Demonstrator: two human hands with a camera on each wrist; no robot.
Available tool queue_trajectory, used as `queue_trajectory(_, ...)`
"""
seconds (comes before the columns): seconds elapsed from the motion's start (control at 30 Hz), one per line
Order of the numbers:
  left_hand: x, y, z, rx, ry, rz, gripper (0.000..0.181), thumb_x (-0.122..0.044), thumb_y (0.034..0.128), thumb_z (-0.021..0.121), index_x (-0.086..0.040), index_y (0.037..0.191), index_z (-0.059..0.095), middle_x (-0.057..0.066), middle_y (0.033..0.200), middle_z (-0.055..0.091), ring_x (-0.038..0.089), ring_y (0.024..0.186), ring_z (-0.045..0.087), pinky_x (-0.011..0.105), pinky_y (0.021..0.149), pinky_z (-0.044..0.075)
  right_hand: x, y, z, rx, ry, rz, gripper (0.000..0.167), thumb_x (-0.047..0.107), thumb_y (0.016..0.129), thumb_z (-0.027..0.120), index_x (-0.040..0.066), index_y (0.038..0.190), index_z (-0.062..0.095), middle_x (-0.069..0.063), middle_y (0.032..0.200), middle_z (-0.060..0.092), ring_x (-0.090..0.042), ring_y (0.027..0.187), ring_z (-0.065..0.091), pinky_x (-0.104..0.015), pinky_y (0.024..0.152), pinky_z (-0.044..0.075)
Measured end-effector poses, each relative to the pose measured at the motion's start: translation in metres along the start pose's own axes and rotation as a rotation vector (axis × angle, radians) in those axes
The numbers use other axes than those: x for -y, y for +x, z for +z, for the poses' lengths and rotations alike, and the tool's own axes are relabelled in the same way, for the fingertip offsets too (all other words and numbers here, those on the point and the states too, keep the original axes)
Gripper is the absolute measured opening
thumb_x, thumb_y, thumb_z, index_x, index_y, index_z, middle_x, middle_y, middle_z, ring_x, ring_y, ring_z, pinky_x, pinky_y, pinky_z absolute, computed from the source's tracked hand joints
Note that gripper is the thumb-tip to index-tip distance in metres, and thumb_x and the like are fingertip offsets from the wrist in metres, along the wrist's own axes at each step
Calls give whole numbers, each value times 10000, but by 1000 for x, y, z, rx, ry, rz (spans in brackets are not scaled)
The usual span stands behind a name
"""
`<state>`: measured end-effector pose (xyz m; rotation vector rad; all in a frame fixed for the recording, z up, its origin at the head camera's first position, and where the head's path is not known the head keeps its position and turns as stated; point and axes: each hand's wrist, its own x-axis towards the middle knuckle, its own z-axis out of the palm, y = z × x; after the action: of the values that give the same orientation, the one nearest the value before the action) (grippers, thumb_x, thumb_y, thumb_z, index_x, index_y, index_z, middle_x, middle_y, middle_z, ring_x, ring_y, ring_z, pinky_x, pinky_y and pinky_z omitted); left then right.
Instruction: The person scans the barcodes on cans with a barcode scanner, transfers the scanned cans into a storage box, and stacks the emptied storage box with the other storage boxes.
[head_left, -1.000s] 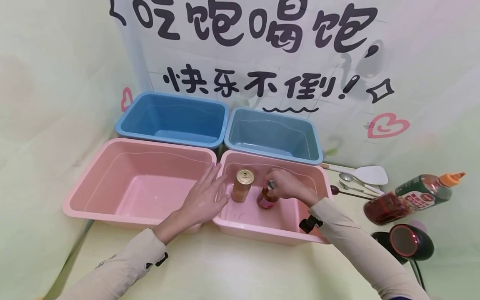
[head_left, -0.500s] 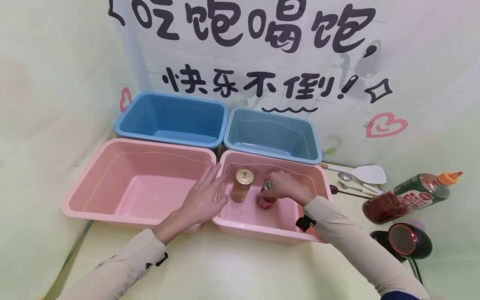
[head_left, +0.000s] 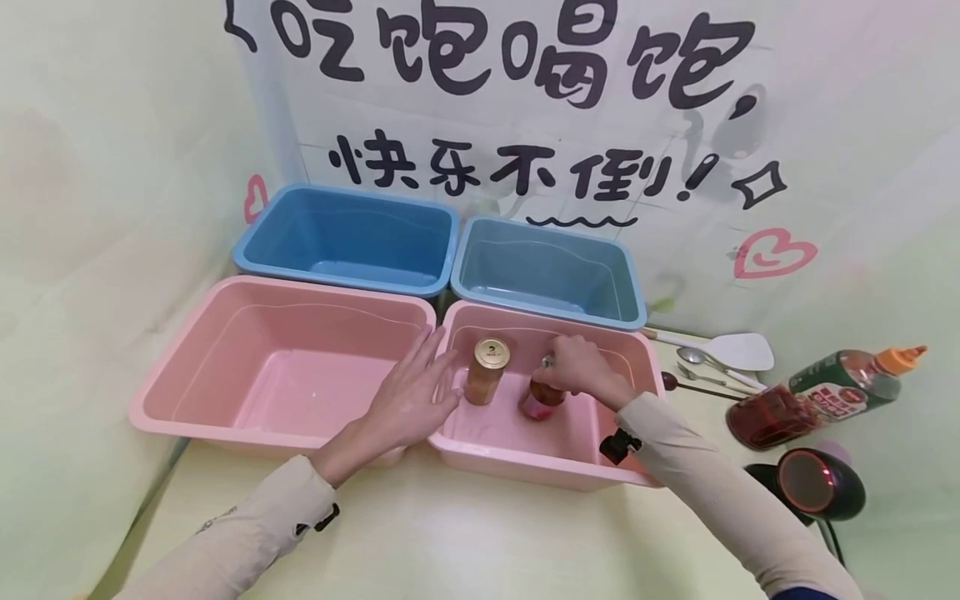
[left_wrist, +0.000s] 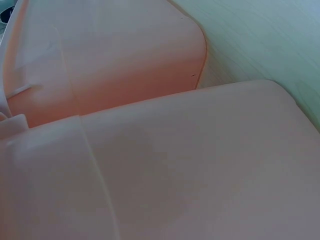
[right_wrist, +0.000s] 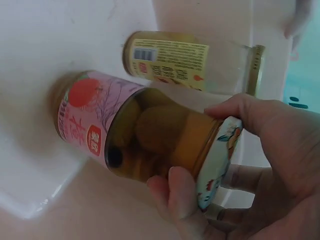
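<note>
My right hand (head_left: 581,367) reaches into the right pink bin and grips a glass jar of fruit (head_left: 542,403) near its lid. In the right wrist view this jar (right_wrist: 155,131) has a pink label and a patterned lid, with thumb and fingers around the lid and neck. Beside it stands a second glass jar (head_left: 483,380) with a gold lid and yellow label, apart from my hand. My left hand (head_left: 405,406) lies across the neighbouring rims of the two pink bins, its fingers straight and holding nothing. The left wrist view shows mostly bin walls (left_wrist: 200,165).
The left pink bin (head_left: 225,435) adjoins the right one (head_left: 517,468). Two blue bins (head_left: 345,285) stand behind. To the right lie a white spatula (head_left: 742,351), a spoon and a fork, beside a tilted orange-capped sauce bottle (head_left: 817,400) and a dark round-faced device (head_left: 821,483).
The pink-labelled jar and my right hand have shifted slightly to the right since half a second ago. My left hand stays where it was, and so does the gold-lidded jar.
</note>
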<state>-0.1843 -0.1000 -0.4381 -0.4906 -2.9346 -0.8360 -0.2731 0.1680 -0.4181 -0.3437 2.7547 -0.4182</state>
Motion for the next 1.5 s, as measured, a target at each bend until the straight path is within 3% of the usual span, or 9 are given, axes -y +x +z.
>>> queue_trajectory(0.23, 1, 0, -1, -14, -3, 6, 570, -362, 932, 604, -75, 1420, 546, 144, 1660, 234, 324, 1566, 103, 577, 1207, 252, 6, -4, -18, 16, 70, -35, 303, 343, 847, 708, 114, 676, 606, -19, 544, 546, -171, 479, 596, -263, 444, 499)
queue_trajectory(0.37, 1, 0, 0, -10, -8, 1, 568, -354, 930, 614, -78, 1421, 546, 139, 1662, 230, 328, 1565, 102, 569, 1217, 231, 9, -7, -27, 13, 96, -86, 224, 296, 839, 714, 114, 738, 632, -16, 570, 569, -164, 493, 588, -277, 458, 506)
queue_trajectory(0.6, -1, -1, -1, -12, 2, 11, 573, -356, 929, 599, -66, 1419, 544, 152, 1658, 236, 346, 1558, 132, 569, 1207, 258, 10, -13, -36, 13, 140, -93, 174, 255, 821, 745, 99, 862, 679, -39, 643, 636, -234, 563, 656, -275, 472, 530)
queue_trajectory(0.87, -1, 0, -1, -16, -3, 19, 570, -362, 929, 600, -72, 1416, 549, 148, 1656, 241, 335, 1562, 119, 575, 1205, 258, 4, -16, -39, 12, 135, -71, 192, 253, 825, 751, 90, 906, 688, -71, 747, 665, -172, 579, 636, -271, 488, 551)
queue_trajectory(1.07, -1, 0, 0, -6, -11, 4, 559, -365, 933, 604, -94, 1419, 553, 136, 1661, 234, 328, 1565, 102, 589, 1203, 251, 0, -18, -41, -14, 86, -100, 185, 262, 801, 760, 108, 839, 666, -54, 736, 649, -167, 599, 620, -279, 517, 537)
queue_trajectory(1.5, -1, -1, 1, -10, -6, 4, 551, -336, 930, 617, -83, 1416, 551, 147, 1661, 230, 341, 1562, 109, 583, 1209, 240, -7, -32, -66, -96, 70, -91, 232, 286, 810, 739, 88, 920, 688, -99, 824, 669, -151, 546, 633, -300, 494, 539)
